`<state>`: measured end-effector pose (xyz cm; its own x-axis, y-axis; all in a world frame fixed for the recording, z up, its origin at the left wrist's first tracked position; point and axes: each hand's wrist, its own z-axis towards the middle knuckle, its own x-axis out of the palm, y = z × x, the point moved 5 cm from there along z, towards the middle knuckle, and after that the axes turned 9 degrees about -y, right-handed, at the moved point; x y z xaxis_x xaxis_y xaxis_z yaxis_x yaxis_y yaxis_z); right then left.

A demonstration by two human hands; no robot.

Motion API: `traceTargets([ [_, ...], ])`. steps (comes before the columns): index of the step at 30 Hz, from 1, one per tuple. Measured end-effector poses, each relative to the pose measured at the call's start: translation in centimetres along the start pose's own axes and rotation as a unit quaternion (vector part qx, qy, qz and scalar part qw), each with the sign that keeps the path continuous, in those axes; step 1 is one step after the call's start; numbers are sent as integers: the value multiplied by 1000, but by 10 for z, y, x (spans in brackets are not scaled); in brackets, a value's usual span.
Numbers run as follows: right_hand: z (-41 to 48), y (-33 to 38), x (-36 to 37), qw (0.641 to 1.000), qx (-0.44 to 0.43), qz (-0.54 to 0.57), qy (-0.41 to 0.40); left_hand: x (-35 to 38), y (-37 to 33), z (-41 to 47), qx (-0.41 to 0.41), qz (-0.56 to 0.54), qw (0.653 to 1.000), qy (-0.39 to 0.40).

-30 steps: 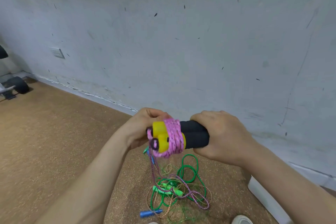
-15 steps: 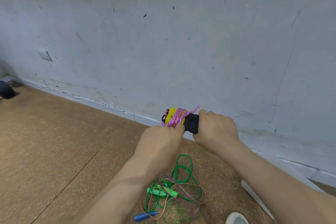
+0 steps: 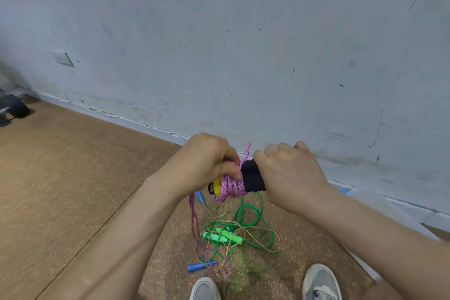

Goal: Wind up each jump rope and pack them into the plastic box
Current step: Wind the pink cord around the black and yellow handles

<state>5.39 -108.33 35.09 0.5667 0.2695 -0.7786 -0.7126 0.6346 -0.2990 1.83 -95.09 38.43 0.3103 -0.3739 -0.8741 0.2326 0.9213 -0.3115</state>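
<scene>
A pink jump rope [image 3: 231, 186] is wound around its own two black foam handles [image 3: 253, 176], which have yellow ends. My right hand [image 3: 289, 175] grips the black handles. My left hand [image 3: 207, 163] pinches the pink cord at the winding, and a loose length of it hangs down to the floor. On the floor below lie a green jump rope [image 3: 250, 217] with green handles [image 3: 222, 237] and a tan rope with blue handles [image 3: 201, 266], tangled together. The plastic box [image 3: 365, 193] shows only as a pale edge by the wall, behind my right arm.
A grey wall [image 3: 219, 44] stands just behind the ropes, above a brown cork floor [image 3: 60, 178]. My two grey shoes [image 3: 321, 282] are at the bottom edge. A dark piece of gym equipment [image 3: 15, 108] sits at far left.
My left hand has moved from below the handles to over the top of the winding, carrying the pink cord around. The bundle has turned and dropped slightly, and the view has tilted down.
</scene>
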Motion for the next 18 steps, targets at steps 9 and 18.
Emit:
traceTargets([
  [9, 4, -1, -21, 996, -72, 51, -31, 2, 20, 0, -194, -248, 949, 25],
  [18, 4, -1, -27, 991, -66, 105, -41, 29, 39, -9, -267, -484, 827, 106],
])
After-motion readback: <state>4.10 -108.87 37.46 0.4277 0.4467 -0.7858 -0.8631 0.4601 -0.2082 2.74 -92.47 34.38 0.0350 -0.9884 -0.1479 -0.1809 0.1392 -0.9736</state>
